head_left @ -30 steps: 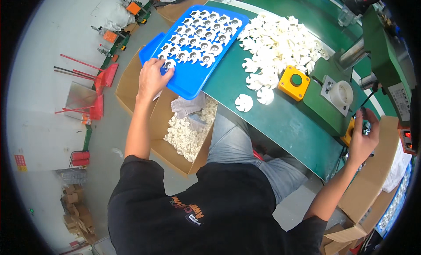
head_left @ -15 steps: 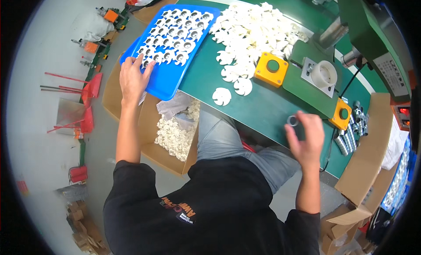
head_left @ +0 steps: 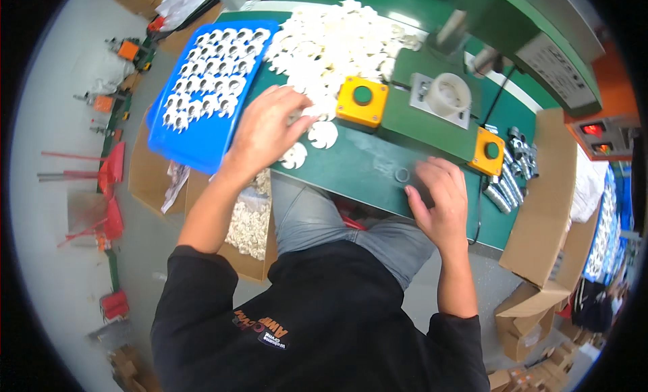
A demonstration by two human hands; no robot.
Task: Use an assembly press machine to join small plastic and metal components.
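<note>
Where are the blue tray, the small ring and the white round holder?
Blue tray [head_left: 192, 148]: head view, bare near end.
Small ring [head_left: 397, 176]: head view, left rim.
White round holder [head_left: 439, 99]: head view, its outer wall.

pale wall [head_left: 61, 115], grey floor [head_left: 147, 247], red dustpans [head_left: 113, 218] near the wall, green-topped workbench [head_left: 334, 168]

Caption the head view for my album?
Left hand by white parts, right hand beside a ring on a green table.

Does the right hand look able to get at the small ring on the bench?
Probably yes: the small ring lies uncovered on the green bench, just left of the right hand, whose thumb and fingers are spread, nothing visible between.
</note>
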